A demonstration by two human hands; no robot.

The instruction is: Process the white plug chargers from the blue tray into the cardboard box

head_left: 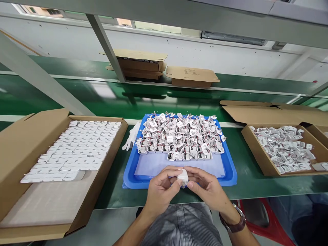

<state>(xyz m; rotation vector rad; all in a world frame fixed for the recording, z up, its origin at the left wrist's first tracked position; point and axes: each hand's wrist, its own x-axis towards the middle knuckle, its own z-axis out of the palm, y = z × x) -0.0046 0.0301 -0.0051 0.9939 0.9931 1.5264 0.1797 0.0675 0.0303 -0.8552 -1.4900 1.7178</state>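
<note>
A small white plug housing (182, 175) with metal prongs pointing toward me is held between both hands, over the front rim of a blue tray (129, 176). My left hand (161, 191) pinches it from the left with thumb and fingers. From the right, the fingertips of my right hand (207, 188) close on it. Inside the tray stand rows of open white housings (187, 156) with wires and loose prong caps on top. A white sheet (153, 165) lines the tray's front part.
At the left, an open carton (84, 208) holds rows of white housings (77, 147). Another carton (256, 159) at the right contains loose white parts (287, 147). A white glove (132, 136) lies beside the tray. Two boxes (140, 66) (192, 75) sit behind. A red stool (269, 218) stands lower right.
</note>
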